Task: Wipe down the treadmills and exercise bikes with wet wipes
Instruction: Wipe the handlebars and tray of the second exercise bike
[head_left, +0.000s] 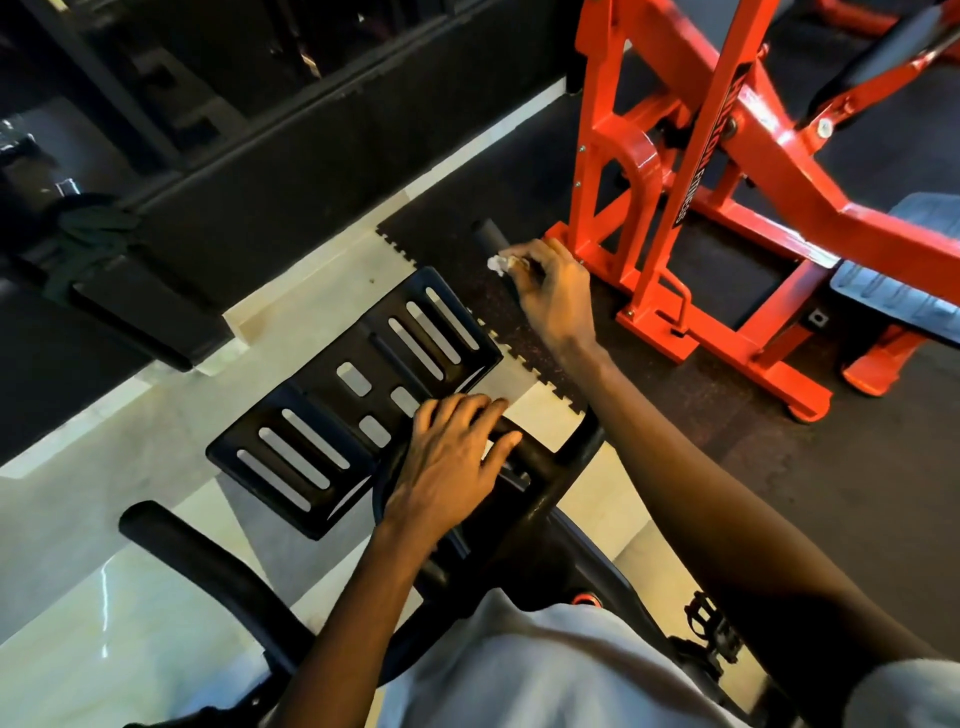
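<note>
Head view: right hand (553, 293) at one o'clock, fingers pinched on a crumpled wet wipe (497, 263) against the exercise bike's right handlebar grip (489, 237). Left hand (451, 457), fingers spread, rests on the bar's centre. The wipe looks soft, limp, best bunched.

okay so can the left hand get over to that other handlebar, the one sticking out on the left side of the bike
Probably yes. The left hand rests on the bike's centre bar beside the slotted tray, and the left handlebar juts out bare with nothing across the way.
</note>
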